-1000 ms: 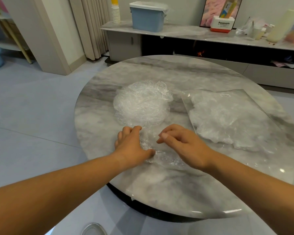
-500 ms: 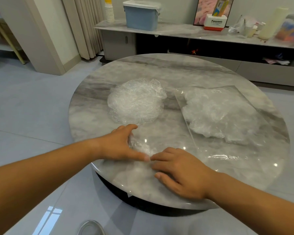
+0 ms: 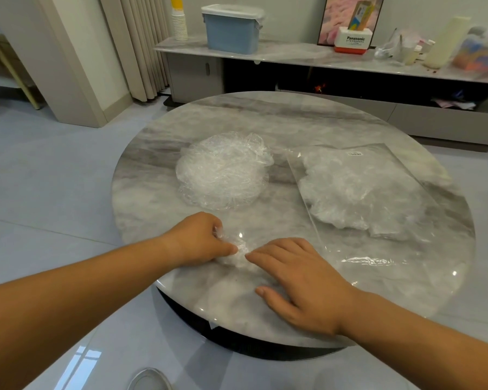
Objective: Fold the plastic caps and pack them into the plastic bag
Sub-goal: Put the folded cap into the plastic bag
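- A clear, crinkled cap [image 3: 238, 256] lies bunched at the near edge of the surface [image 3: 293, 114].
- The left hand [image 3: 200, 239] pinches it; the right hand [image 3: 304, 280] presses flat, fingers straight.
- A cap pile [image 3: 223, 170] and a filled plastic bag [image 3: 364, 192] lie beyond.

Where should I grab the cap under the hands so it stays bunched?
Take the cap by its bunched end, probably, where the left hand pinches it. Come from above and the left; the rest lies flat on the table under the right hand, so only that crumpled ridge offers something to pinch.
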A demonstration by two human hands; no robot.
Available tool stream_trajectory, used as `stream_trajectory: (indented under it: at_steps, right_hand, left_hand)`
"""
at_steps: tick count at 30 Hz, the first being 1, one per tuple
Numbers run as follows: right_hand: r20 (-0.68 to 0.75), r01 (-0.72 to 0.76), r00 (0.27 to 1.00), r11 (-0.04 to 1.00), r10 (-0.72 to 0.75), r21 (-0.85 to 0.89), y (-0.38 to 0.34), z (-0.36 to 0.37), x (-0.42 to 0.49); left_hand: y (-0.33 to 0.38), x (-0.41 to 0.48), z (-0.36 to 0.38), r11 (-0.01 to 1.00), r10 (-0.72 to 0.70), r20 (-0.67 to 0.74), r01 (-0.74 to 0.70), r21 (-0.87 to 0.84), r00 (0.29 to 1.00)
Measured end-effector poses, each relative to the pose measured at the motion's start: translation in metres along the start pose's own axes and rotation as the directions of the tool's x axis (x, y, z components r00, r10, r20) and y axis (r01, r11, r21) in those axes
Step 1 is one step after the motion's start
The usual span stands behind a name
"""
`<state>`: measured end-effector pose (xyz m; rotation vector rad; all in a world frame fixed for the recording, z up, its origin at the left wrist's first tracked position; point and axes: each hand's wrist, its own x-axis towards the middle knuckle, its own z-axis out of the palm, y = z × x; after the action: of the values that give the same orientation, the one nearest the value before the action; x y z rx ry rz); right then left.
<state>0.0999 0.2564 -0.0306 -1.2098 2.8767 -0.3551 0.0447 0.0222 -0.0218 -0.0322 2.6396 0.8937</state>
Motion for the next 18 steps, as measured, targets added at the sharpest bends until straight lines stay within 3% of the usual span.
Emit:
stream_trajectory:
  at_steps: [3, 10, 18]
  right_hand:
    - [-0.057, -0.027, 0.998, 0.997, 0.023, -0.072, -0.009, -0.001, 0.004]
    - [0.15, -0.08, 0.985, 0.997, 0.081, -0.01, -0.012, 0.012, 0.004]
    - [0.171, -0.087, 0.982, 0.996, 0.082, 0.024, -0.006, 0.01, 0.005]
  left_hand:
    - [0.0, 0.001, 0.002, 0.983, -0.017, 0.022, 0.02, -0.181, 1.0]
    - [0.002, -0.006, 0.009, 0.889, -0.043, 0.072, 0.071, -0.452, 0.996]
    - [0.016, -0.013, 0.021, 0.802, 0.134, 0.059, -0.074, -0.593, 0.989]
